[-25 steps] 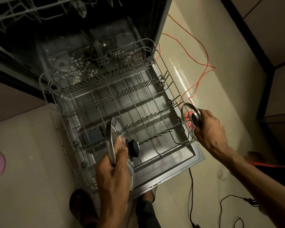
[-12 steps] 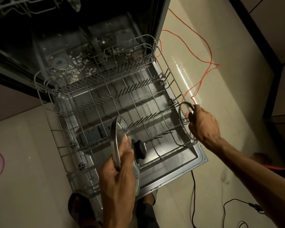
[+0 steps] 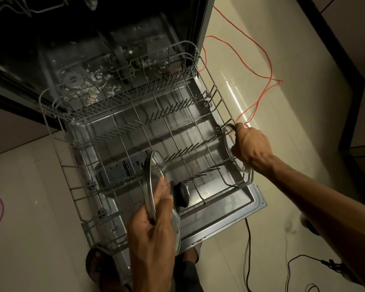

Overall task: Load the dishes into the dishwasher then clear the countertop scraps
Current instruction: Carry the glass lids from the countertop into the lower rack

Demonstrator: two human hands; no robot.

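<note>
The dishwasher's lower rack (image 3: 57, 131) is pulled out over the open door (image 3: 251, 209). My left hand (image 3: 154, 232) grips the rim of a glass pot lid (image 3: 150, 175) with a black knob (image 3: 182, 194), held upright on edge over the rack's front. My right hand (image 3: 251, 146) holds a smaller glass lid (image 3: 227, 144) upright at the rack's right side, its lower rim down among the wires there. The smaller lid's knob is hidden under my hand.
White scraps (image 3: 93, 91) lie on the dishwasher's tub floor behind the rack. An orange cord (image 3: 261, 51) loops over the tiled floor at the right, and a black cable (image 3: 249, 249) runs near the door's corner. My feet (image 3: 97, 268) stand below the door.
My right hand moved the smaller lid left and down from outside the rack's right edge into the rack. My left hand kept its lid upright and shifted it slightly forward.
</note>
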